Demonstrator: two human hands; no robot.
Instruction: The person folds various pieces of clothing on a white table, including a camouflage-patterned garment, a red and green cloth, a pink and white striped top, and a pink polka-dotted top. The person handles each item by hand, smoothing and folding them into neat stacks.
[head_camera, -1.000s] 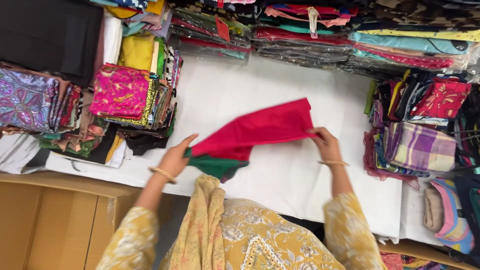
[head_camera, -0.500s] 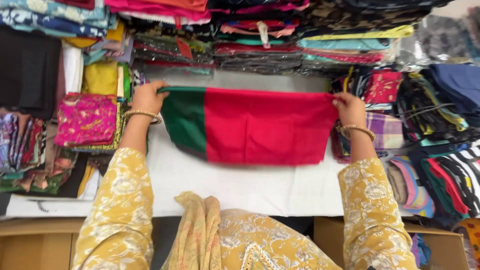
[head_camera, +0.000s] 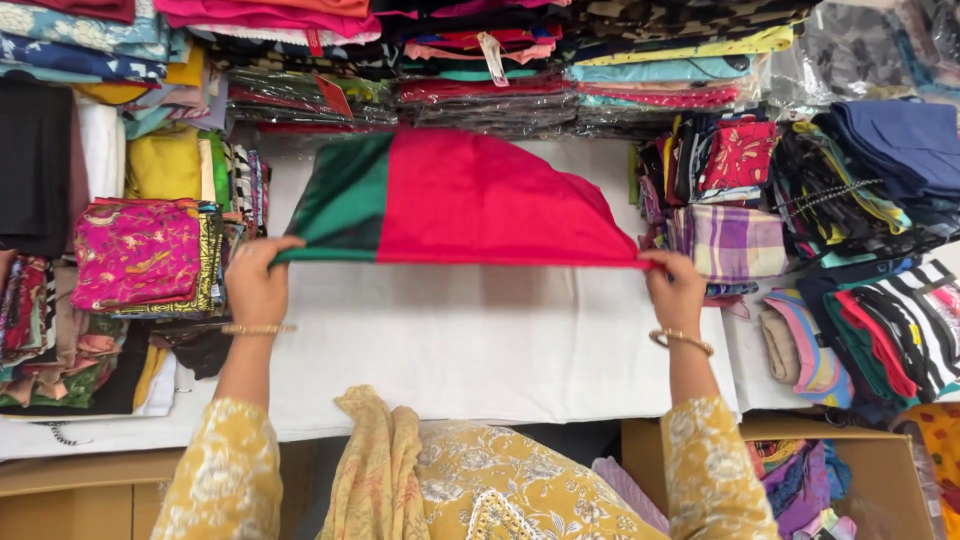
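The left hand (head_camera: 257, 285) is closed on the green end of a red and green cloth (head_camera: 470, 200). The right hand (head_camera: 677, 290) pinches its red corner, stretching it above the white counter (head_camera: 480, 340).

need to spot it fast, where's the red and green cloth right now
In the head view the red and green cloth is stretched between the left hand and right hand, above the white table cover.

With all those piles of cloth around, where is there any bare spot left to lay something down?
The white table sheet is bare in the middle, below the red and green cloth stretched between the left hand and right hand. Crowded: folded stacks at left, right and along the back.
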